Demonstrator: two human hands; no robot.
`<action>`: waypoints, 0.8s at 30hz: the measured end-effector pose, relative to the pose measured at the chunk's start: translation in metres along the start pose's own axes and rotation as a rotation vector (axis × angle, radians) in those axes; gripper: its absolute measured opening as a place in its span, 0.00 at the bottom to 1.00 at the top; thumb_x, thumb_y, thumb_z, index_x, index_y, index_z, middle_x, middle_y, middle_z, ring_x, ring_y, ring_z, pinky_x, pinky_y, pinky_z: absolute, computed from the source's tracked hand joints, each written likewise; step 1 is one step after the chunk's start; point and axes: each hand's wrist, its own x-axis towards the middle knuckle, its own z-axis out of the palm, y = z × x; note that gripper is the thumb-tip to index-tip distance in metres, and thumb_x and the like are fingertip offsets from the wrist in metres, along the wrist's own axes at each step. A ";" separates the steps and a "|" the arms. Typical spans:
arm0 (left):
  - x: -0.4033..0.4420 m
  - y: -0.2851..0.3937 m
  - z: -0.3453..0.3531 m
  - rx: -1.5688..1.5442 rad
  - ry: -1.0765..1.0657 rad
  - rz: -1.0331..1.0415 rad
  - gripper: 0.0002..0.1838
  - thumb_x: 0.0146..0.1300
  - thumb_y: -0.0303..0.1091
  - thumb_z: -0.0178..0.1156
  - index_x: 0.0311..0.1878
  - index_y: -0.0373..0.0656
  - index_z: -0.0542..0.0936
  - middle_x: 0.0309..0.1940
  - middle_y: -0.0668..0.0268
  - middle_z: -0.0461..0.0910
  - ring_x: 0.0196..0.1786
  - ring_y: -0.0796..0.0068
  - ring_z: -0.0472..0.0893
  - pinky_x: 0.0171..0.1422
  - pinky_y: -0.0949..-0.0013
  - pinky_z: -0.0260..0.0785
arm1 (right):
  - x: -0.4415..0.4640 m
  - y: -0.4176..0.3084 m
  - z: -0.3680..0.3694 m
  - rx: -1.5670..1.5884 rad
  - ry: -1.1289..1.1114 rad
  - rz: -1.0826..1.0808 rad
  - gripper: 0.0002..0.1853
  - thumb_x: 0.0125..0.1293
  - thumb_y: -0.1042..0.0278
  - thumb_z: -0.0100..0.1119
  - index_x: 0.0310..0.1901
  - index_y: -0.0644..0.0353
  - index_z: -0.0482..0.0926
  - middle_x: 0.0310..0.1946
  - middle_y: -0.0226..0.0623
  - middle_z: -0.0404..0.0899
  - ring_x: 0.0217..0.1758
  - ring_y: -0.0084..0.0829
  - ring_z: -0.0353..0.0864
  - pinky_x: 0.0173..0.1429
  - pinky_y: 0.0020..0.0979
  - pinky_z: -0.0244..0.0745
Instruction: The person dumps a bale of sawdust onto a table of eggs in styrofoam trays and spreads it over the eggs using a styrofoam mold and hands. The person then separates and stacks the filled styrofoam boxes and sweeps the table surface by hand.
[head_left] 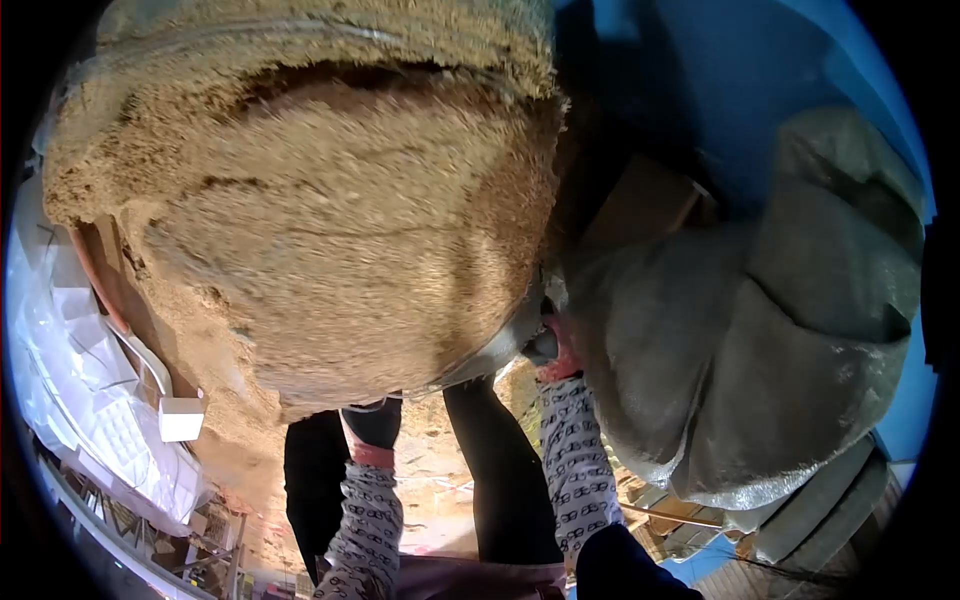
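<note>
A large bale of tan, fibrous material (350, 230) fills the upper left and middle of the view, with clear wrap along its lower right edge. My left hand (374, 424), in a dark glove with a pink cuff, is at the bale's bottom edge, its fingers hidden beneath. At the lower right edge of the bale is my right hand (545, 345), gloved the same way, its fingers wrapped round the edge of the wrap. Both forearms wear patterned sleeves.
Large grey-brown wrapped sacks (740, 340) stand close on the right, before a blue wall (730, 80). White plastic-wrapped goods (90, 390) lie at the left beside a small white box (181, 419). Loose tan material covers the floor (235, 450).
</note>
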 end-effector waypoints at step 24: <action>0.051 -0.051 -0.011 -0.723 0.036 -0.519 0.29 0.60 0.49 0.57 0.60 0.42 0.69 0.57 0.58 0.72 0.59 0.57 0.71 0.64 0.56 0.63 | 0.132 0.139 -0.008 -0.508 0.060 -0.180 0.18 0.60 0.64 0.56 0.51 0.61 0.72 0.39 0.44 0.77 0.41 0.36 0.78 0.47 0.32 0.75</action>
